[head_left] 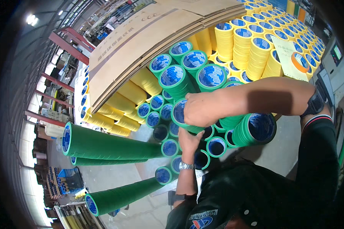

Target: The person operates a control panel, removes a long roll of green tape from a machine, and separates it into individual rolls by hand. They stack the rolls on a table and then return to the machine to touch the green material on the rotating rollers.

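Note:
Several stacks of green tape rolls (173, 78) with blue cores stand in front of me. My right hand (200, 108) reaches across from the right, its fingers closed over the rim of a green tape roll (178, 118) at the top of a stack. Just below, my left hand (189, 142) is closed against the lower side of the same stack; its fingertips are partly hidden. Shorter green stacks (216, 147) surround both hands. To the left, a tall green stack (111, 144) leans outward in the view, with another tall stack (122, 196) below it.
Many yellow tape rolls (262, 57) stand in stacks at the far right. Flat cardboard sheets (149, 34) lie over further yellow stacks at the back. An orange roll (300, 63) rests on a paper sheet (284, 53). A blue crate (70, 179) is at left.

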The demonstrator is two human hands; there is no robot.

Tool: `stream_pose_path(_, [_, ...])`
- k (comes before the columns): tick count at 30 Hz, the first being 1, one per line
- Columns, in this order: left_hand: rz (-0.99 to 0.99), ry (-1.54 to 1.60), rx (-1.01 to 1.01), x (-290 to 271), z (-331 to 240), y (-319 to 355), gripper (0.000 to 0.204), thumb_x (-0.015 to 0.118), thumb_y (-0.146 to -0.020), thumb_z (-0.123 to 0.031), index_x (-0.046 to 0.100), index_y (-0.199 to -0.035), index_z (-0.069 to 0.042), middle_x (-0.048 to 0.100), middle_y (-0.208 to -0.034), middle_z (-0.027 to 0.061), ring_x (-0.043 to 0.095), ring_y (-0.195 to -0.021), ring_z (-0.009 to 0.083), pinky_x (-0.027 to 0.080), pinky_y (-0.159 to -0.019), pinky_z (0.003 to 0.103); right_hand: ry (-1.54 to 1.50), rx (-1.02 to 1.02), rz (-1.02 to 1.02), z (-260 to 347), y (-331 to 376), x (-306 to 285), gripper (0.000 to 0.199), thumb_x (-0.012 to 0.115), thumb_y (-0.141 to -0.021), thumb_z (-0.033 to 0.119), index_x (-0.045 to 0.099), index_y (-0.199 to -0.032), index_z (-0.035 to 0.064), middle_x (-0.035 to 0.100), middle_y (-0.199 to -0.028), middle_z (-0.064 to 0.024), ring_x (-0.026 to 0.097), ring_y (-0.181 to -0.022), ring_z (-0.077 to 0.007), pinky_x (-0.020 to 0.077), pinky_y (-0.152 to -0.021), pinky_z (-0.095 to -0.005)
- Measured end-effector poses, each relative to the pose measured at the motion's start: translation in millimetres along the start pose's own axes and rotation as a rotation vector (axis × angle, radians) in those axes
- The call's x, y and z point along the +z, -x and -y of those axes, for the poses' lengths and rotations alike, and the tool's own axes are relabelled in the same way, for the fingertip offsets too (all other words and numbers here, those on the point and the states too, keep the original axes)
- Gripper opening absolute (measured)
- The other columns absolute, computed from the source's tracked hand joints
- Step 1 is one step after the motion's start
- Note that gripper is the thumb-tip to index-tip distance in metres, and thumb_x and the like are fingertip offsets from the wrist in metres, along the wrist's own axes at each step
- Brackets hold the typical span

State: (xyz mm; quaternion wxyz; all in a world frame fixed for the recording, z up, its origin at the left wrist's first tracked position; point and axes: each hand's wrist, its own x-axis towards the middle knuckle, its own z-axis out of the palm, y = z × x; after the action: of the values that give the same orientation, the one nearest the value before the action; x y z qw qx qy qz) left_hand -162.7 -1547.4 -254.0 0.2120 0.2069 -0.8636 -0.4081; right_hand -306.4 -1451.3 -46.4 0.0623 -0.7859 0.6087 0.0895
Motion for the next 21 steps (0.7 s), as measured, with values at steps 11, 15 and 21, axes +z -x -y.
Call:
stream_pose_path(11, [0.054,-0.289,-0.021,27,9,-11,0.088,0.099,-0.061,-0.020,0.053,-0.134,-0.001,0.062,-0.132,0.0231,0.054,-0.129,0.0410,0.042,-0.108,0.052,-0.032,0.085,0.056,-18,-5,20,0.012,0.074,-0.074,0.012,0.075,-0.081,0.0014,0.075,-0.082,-0.0157,0.074,-0.081,-0.0346,0.0557,-0.073,-0.0467])
stream_pose_path(15, [0.047,-0.288,-0.028,29,13,-15,0.090,0.099,-0.062,-0.020,0.053,-0.138,-0.003,0.062,-0.136,0.0208,0.054,-0.132,0.0393,0.041,-0.109,0.052,-0.034,0.079,0.015,-19,0,17,0.014,0.071,-0.075,0.010,0.077,-0.083,-0.0003,0.075,-0.084,-0.0201,0.074,-0.084,-0.0381,0.0580,-0.075,-0.0485])
stream_pose_path(21, [0.010,-0.233,-0.010,29,16,-16,0.088,0.097,-0.062,-0.016,0.055,-0.138,-0.005,0.064,-0.135,0.0192,0.057,-0.131,0.0382,0.041,-0.108,0.052,-0.080,0.074,0.008,-16,4,10,0.013,0.069,-0.077,0.010,0.073,-0.080,-0.0023,0.073,-0.083,-0.0216,0.072,-0.083,-0.0399,0.0555,-0.075,-0.0497])
